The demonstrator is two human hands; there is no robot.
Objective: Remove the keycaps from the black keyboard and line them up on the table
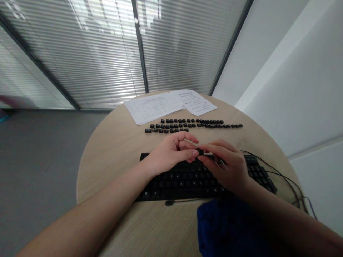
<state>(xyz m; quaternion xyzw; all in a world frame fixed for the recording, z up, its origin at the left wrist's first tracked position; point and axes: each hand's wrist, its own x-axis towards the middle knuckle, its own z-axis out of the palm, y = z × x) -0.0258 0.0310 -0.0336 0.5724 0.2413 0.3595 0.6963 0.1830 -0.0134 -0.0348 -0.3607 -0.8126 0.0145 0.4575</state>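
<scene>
Over the black keyboard [184,184], my two hands meet around a small black keycap [199,152]. The thumb and fingers of my left hand [175,150] pinch it from the left. From the right, the fingertips of my right hand [227,159] close on the same keycap. A thin pale line shows under the right palm; what it belongs to I cannot make out. Both hands hide part of the keyboard's upper rows. Behind the hands, several loose black keycaps [174,126] lie on the table in three rough rows.
Printed paper sheets [155,105] lie at the far side of the round wooden table [107,142]. Black cables [284,175] run off its right edge. Dark blue cloth [222,228] is at the near edge. Blinds [107,64] and a white wall [302,89] stand beyond.
</scene>
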